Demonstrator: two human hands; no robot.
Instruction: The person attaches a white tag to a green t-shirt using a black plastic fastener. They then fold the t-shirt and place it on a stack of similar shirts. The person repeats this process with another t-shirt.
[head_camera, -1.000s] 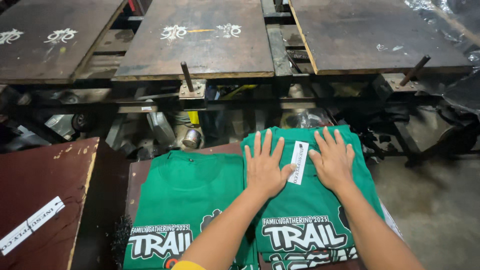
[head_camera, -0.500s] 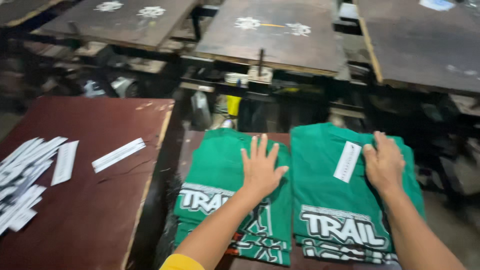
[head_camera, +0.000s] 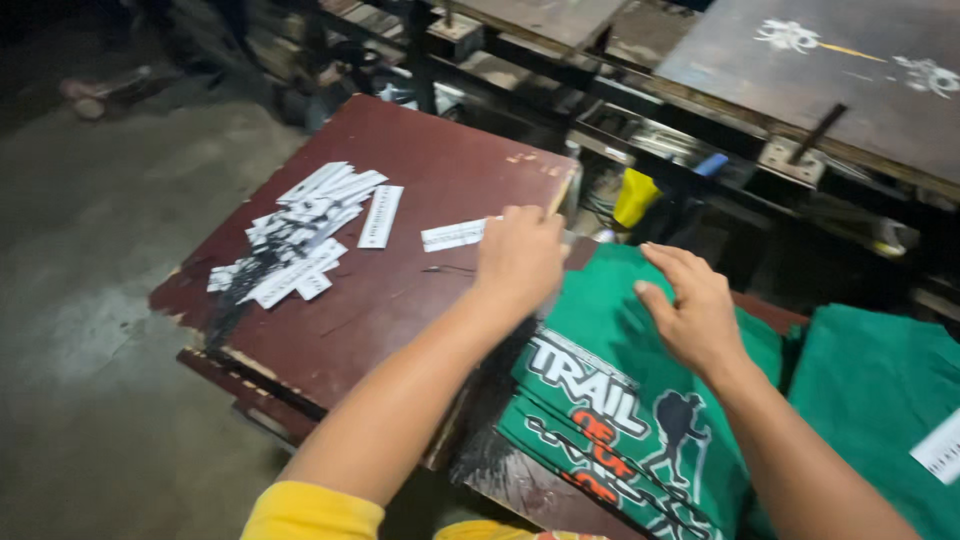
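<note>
Left hand (head_camera: 520, 255) is out over the right edge of the dark red board (head_camera: 420, 170), fingers curled downward, fingertips at the end of a single white paper strip (head_camera: 452, 235) lying on the board. Cannot tell whether the strip is actually pinched or only touched; the hand hides the contact.

Right hand (head_camera: 695, 310) rests palm down on the near folded green shirt (head_camera: 640, 400), fingers spread and slightly bent, closed on nothing. The hand is on the plain upper part of the shirt, just far of the white and orange print with a dark hiker figure.

A second folded green shirt (head_camera: 880, 400) lies to the right of the first, just beside it, with a white paper strip (head_camera: 942, 447) on its right edge, cut off by the frame.

On the left part of the red board: a loose heap of white paper strips (head_camera: 295, 235), overlapping in a rough fan. One more strip (head_camera: 381, 215) lies just right of the heap, apart from the one at the left hand.

Board surface scuffed, paint chipped along its near left edge. Yellow sleeve (head_camera: 310, 512) shows at the near end of the left arm.

Far side: dark flat printing pallets (head_camera: 830, 80) on a metal frame, one carrying pale print marks. A yellow object (head_camera: 636, 197) sits below them, far of the shirts. Grey concrete floor (head_camera: 100, 300) to the left.
</note>
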